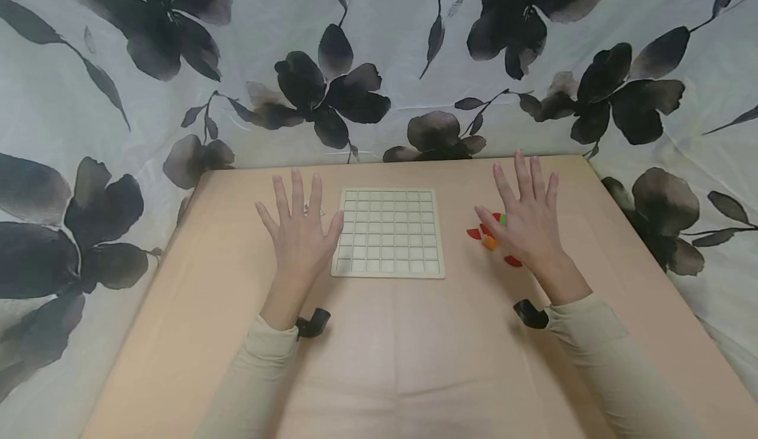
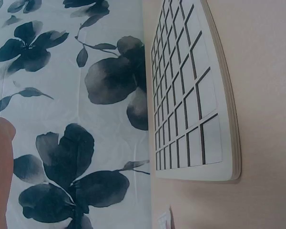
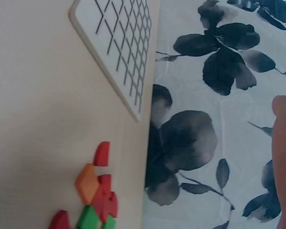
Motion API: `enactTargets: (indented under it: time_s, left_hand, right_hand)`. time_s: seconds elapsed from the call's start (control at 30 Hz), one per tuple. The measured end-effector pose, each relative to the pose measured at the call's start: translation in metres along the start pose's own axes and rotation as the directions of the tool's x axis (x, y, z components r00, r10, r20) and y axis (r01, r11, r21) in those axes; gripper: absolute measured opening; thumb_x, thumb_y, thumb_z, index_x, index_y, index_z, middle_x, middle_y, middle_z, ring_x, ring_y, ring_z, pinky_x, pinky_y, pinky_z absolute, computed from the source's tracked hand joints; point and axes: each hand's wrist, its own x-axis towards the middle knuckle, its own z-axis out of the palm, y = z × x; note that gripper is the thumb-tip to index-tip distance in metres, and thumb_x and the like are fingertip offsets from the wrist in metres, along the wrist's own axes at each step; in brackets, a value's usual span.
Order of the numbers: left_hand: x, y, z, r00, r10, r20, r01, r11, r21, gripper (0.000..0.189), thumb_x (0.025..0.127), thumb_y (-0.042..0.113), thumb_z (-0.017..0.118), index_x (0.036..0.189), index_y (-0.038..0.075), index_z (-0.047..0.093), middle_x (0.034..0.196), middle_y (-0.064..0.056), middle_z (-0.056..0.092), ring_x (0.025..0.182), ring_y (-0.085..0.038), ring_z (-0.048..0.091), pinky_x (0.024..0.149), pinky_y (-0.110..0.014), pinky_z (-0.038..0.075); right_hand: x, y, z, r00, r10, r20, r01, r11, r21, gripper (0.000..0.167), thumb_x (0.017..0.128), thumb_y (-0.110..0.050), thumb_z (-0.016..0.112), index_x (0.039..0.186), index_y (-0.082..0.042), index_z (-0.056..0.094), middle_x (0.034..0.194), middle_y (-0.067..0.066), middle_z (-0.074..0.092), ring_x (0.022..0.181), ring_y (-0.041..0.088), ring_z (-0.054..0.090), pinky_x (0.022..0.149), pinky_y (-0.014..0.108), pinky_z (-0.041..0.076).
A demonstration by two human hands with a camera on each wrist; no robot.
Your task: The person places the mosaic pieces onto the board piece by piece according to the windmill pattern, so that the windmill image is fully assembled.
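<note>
Gridded board (image 1: 387,232), with coloured pieces (image 1: 489,243) to its right

The pale board lies flat near the far edge of the desk (image 1: 397,347). The left hand (image 1: 299,238), fingers spread and holding nothing, overlaps the board's left side in the head view; contact is unclear. The right hand (image 1: 530,225), spread wide and holding nothing, partly hides red curved pieces (image 3: 102,153), an orange rhombus (image 3: 87,184) and green blocks (image 3: 88,218). Floral fabric (image 1: 331,97) lies beyond.
</note>
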Motion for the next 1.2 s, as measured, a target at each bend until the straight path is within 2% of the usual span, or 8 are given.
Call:
enactTargets:
  time_s: [0.17,0.3,0.43,0.53,0.63,0.77,0.97,1.2]
  left_hand:
    - [-0.001,0.001,0.009,0.999,0.005,0.051,-0.004,1.000,-0.016,0.072,0.092,0.056,0.037,0.153,0.024,0.018,0.161,0.000,-0.009,0.147,-0.029,-0.017,0.110,-0.068,-0.006]
    - [-0.005,-0.006,0.021,0.979,0.076,0.191,-0.058,0.993,-0.099,0.075,0.093,0.053,0.042,0.154,0.018,0.016,0.161,-0.011,0.002,0.148,-0.034,-0.005,0.115,-0.062,0.007]
    - [-0.017,-0.020,0.038,0.898,0.174,0.404,-0.095,0.973,-0.209,0.083,0.092,0.052,0.049,0.154,0.012,0.011,0.160,-0.018,0.001,0.148,-0.035,-0.003,0.117,-0.056,0.012]
    - [-0.032,-0.030,0.052,0.832,0.198,0.518,-0.068,0.964,-0.259,0.090,0.090,0.056,0.052,0.154,0.012,0.006,0.159,-0.021,-0.004,0.147,-0.036,-0.005,0.118,-0.055,0.008]
    - [-0.045,-0.035,0.064,0.806,0.195,0.559,-0.038,0.959,-0.281,0.094,0.089,0.059,0.052,0.154,0.009,0.006,0.158,-0.022,-0.005,0.147,-0.037,-0.007,0.117,-0.057,0.005]
    - [-0.055,-0.032,0.072,0.816,0.179,0.550,-0.023,0.960,-0.278,0.095,0.088,0.062,0.050,0.153,0.005,0.010,0.159,-0.021,-0.001,0.147,-0.036,-0.005,0.117,-0.059,0.002]
    - [-0.061,-0.020,0.073,0.846,0.148,0.512,-0.033,0.974,-0.226,0.098,0.087,0.067,0.046,0.152,0.002,0.012,0.159,-0.017,0.006,0.148,-0.031,0.000,0.117,-0.058,-0.001]
    - [-0.065,-0.003,0.073,0.866,0.123,0.485,-0.040,0.983,-0.178,0.099,0.086,0.070,0.043,0.151,0.002,0.015,0.159,-0.015,0.011,0.149,-0.029,0.005,0.117,-0.058,0.000]
  right_hand:
    - [0.000,0.012,0.017,0.993,0.024,0.119,-0.023,1.000,-0.010,0.079,0.092,-0.055,0.045,0.154,-0.020,0.011,0.161,0.009,-0.012,0.147,0.035,-0.009,0.114,0.062,-0.009]
    - [-0.002,0.032,0.027,0.989,0.033,0.144,-0.050,0.991,0.121,0.073,0.095,-0.044,0.049,0.153,-0.012,0.018,0.159,0.018,0.006,0.146,0.040,0.006,0.115,0.063,0.005]
    - [-0.015,0.052,0.032,0.983,0.085,0.164,-0.133,0.941,0.310,0.057,0.095,-0.027,0.055,0.144,-0.004,0.038,0.145,0.024,0.035,0.133,0.042,0.032,0.109,0.060,0.028]
    - [-0.032,0.062,0.037,0.970,0.109,0.218,-0.185,0.912,0.365,0.045,0.093,-0.017,0.059,0.134,0.000,0.050,0.131,0.024,0.045,0.121,0.043,0.043,0.102,0.060,0.036]
    - [-0.045,0.072,0.046,0.949,0.096,0.301,-0.203,0.916,0.347,0.044,0.092,-0.014,0.060,0.132,0.002,0.051,0.128,0.024,0.046,0.120,0.043,0.044,0.103,0.060,0.036]
    - [-0.053,0.081,0.055,0.928,0.085,0.362,-0.213,0.919,0.332,0.048,0.092,-0.016,0.060,0.135,0.004,0.048,0.132,0.025,0.044,0.125,0.042,0.040,0.106,0.059,0.032]
    - [-0.054,0.088,0.061,0.935,0.096,0.342,-0.218,0.915,0.339,0.051,0.090,-0.014,0.063,0.135,0.003,0.047,0.132,0.025,0.046,0.125,0.043,0.041,0.105,0.060,0.034]
    - [-0.051,0.091,0.067,0.944,0.105,0.313,-0.231,0.887,0.401,0.040,0.092,-0.011,0.060,0.130,0.002,0.054,0.128,0.021,0.049,0.120,0.040,0.046,0.102,0.058,0.039]
